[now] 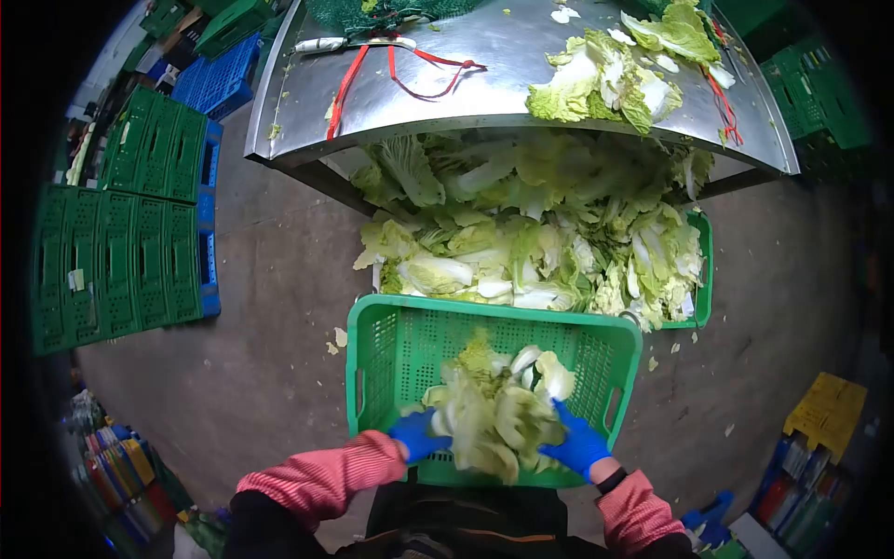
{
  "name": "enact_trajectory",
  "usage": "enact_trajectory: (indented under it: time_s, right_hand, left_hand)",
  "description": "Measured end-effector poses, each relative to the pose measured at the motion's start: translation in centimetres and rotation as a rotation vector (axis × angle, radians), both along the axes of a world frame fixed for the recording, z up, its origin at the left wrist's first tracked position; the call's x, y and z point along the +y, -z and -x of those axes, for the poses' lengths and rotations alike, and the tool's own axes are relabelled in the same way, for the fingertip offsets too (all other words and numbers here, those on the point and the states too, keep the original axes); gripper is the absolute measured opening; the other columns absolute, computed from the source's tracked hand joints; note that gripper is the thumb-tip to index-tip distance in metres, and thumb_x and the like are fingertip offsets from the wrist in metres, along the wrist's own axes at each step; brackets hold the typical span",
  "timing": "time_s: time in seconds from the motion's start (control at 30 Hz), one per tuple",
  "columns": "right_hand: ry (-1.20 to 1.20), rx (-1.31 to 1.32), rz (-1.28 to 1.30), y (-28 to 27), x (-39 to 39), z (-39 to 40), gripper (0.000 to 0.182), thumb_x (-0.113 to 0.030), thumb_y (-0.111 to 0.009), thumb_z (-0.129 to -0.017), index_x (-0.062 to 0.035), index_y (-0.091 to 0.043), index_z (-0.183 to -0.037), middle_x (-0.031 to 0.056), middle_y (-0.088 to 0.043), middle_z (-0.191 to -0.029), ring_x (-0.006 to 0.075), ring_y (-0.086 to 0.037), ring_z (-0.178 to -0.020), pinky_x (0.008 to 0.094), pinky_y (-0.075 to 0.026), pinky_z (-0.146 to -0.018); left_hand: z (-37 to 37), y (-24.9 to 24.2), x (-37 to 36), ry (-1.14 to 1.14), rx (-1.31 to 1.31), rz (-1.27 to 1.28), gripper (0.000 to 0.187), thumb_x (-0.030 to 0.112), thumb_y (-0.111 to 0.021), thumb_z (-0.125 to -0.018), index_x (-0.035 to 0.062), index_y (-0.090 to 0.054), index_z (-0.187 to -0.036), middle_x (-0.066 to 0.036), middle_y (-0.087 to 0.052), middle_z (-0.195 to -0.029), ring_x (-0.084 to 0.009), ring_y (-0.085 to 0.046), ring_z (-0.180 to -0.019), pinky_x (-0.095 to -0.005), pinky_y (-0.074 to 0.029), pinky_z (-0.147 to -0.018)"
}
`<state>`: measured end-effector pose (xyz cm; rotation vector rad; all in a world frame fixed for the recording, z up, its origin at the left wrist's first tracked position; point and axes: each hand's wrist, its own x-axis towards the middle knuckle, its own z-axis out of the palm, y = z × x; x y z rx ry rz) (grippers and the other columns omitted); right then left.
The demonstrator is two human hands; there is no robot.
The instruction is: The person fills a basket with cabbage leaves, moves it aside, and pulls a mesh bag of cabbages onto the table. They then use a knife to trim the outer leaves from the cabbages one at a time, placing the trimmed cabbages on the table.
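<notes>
A bundle of loose Chinese cabbage leaves (503, 415) is gathered between my two blue-gloved hands, inside the near end of a green perforated crate (494, 310). My left hand (419, 435) grips the bundle from the left, its fingertips partly hidden by the leaves. On the other side my right hand (577, 445) presses against it with curled fingers. Part of the bundle is blurred by motion. Just beyond the crate lies a large heap of cabbage leaves (540, 247), piled in and over another green crate (705, 270) and reaching under the metal table.
A metal table (307, 93) spans the far side, bearing more cabbage leaves (605, 79), red straps (346, 93) and a knife-like tool with a white handle (319, 45). Stacked green crates (121, 265) stand at left. Leaf scraps (341, 336) dot the floor.
</notes>
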<state>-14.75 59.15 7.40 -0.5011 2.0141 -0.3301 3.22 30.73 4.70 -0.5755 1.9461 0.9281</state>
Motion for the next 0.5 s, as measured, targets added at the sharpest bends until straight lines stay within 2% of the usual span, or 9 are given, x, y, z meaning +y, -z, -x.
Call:
enact_trajectory:
  time_s: [0.07, 0.17, 0.23, 0.27, 0.33, 0.37, 0.43, 0.47, 0.5]
  right_hand:
    - [0.276, 0.012, -0.097, -0.8, 1.2, 2.0, 0.067, -0.035, -0.072, -0.077, -0.0188, -0.043, -0.136, 0.0197, -0.061, -0.111, 0.036, -0.062, -0.094, 0.0417, -0.049, -0.085]
    - [0.716, 0.268, -0.132, 1.3, 5.2, 3.9, 0.069, -0.033, -0.076, -0.074, -0.0132, -0.045, -0.133, 0.0182, -0.064, -0.095, 0.0341, -0.063, -0.084, 0.0431, -0.049, -0.077]
    - [0.54, 0.75, -0.094, 5.6, 8.4, 3.6, 0.061, -0.03, -0.075, -0.074, -0.0076, -0.05, -0.125, 0.0164, -0.064, -0.087, 0.0305, -0.063, -0.078, 0.0418, -0.049, -0.073]
    - [0.437, 0.99, -0.066, 7.8, 9.7, 3.6, 0.057, -0.028, -0.075, -0.075, -0.0048, -0.052, -0.121, 0.0155, -0.064, -0.084, 0.0287, -0.062, -0.075, 0.0412, -0.048, -0.07]
    - [0.723, 0.595, -0.009, 11.1, 10.8, 3.6, 0.047, -0.029, -0.072, -0.077, -0.0007, -0.056, -0.11, 0.0164, -0.063, -0.082, 0.028, -0.061, -0.073, 0.0415, -0.047, -0.068]
    - [0.851, 0.394, 0.028, 12.9, 11.2, 4.0, 0.043, -0.03, -0.071, -0.078, 0.0014, -0.058, -0.104, 0.0169, -0.063, -0.082, 0.0277, -0.061, -0.072, 0.0417, -0.046, -0.067]
    - [0.988, 0.369, -0.005, 17.8, 12.9, 4.4, 0.039, -0.032, -0.068, -0.08, 0.0024, -0.059, -0.097, 0.0184, -0.063, -0.082, 0.0296, -0.061, -0.073, 0.0422, -0.046, -0.067]
    - [1.055, 0.357, -0.022, 19.0, 13.8, 4.9, 0.038, -0.033, -0.067, -0.081, 0.003, -0.06, -0.093, 0.0192, -0.063, -0.082, 0.0305, -0.061, -0.073, 0.0425, -0.046, -0.067]
    - [1.04, 0.367, -0.005, 19.1, 14.2, 5.5, 0.032, -0.032, -0.066, -0.083, -0.0008, -0.057, -0.088, 0.0132, -0.059, -0.075, 0.0239, -0.056, -0.064, 0.0378, -0.042, -0.058]
  left_hand:
    - [-1.5, -1.0, -4.1, -0.193, 0.1, 0.004, 0.071, 0.034, -0.07, -0.079, 0.0022, -0.041, -0.135, -0.022, -0.056, -0.12, -0.0379, -0.054, -0.113, -0.0434, -0.041, -0.098]
    - [-3.4, 0.2, -7.5, -0.544, 0.577, 0.448, 0.068, 0.025, -0.076, -0.075, 0.0017, -0.046, -0.131, -0.021, -0.059, -0.115, -0.0364, -0.056, -0.108, -0.0431, -0.043, -0.093]
    - [-2.2, 0.3, -9.3, -0.696, 0.732, 0.729, 0.061, 0.023, -0.077, -0.074, 0.0009, -0.053, -0.125, -0.02, -0.061, -0.113, -0.0341, -0.057, -0.106, -0.0415, -0.044, -0.091]
    - [-3.1, 2.2, -9.4, -0.84, 0.667, 0.555, 0.056, 0.022, -0.076, -0.075, 0.0008, -0.054, -0.122, -0.017, -0.062, -0.109, -0.0305, -0.058, -0.102, -0.0398, -0.045, -0.088]
    - [-5.5, 8.4, -9.8, -1.092, 0.547, 0.199, 0.045, 0.022, -0.074, -0.078, 0.0005, -0.058, -0.115, -0.012, -0.063, -0.102, -0.0234, -0.06, -0.095, -0.0364, -0.047, -0.082]
    - [-5.5, 9.4, -10.5, -1.093, 0.444, 0.24, 0.044, 0.022, -0.073, -0.079, -0.0001, -0.058, -0.113, -0.012, -0.064, -0.099, -0.023, -0.06, -0.092, -0.0359, -0.048, -0.081]
    - [-5.8, 10.2, -11.5, -1.094, 0.228, 0.321, 0.041, 0.022, -0.073, -0.079, -0.0014, -0.059, -0.111, -0.014, -0.065, -0.094, -0.0223, -0.062, -0.086, -0.035, -0.048, -0.079]
    - [-6.4, 11.0, -11.4, -1.122, 0.28, 0.309, 0.039, 0.023, -0.072, -0.08, -0.0013, -0.059, -0.108, -0.013, -0.065, -0.091, -0.0215, -0.061, -0.082, -0.0348, -0.048, -0.076]
    - [-7.0, 12.0, -11.5, -1.148, 0.339, 0.297, 0.036, 0.023, -0.071, -0.08, -0.0012, -0.06, -0.105, -0.011, -0.065, -0.087, -0.0207, -0.061, -0.078, -0.0347, -0.049, -0.073]
